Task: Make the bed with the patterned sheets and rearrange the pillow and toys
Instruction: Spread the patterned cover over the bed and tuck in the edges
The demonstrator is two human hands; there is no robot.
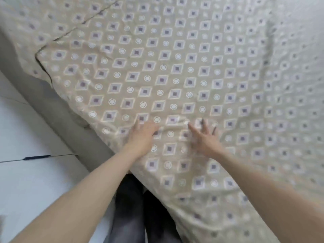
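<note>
Now the left hand and right hand press flat, side by side, on the patterned sheet, each grip wide, fingers spread. The sheet covers the bed, hands near its edge.

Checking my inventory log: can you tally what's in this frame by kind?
Bare hands: 2, left hand, right hand
Beige diamond-patterned fabric sheets: 2, upper layer, lower layer
Dark slim pen-like object on floor: 1
Grey bed base: 1
Total: 6
</note>
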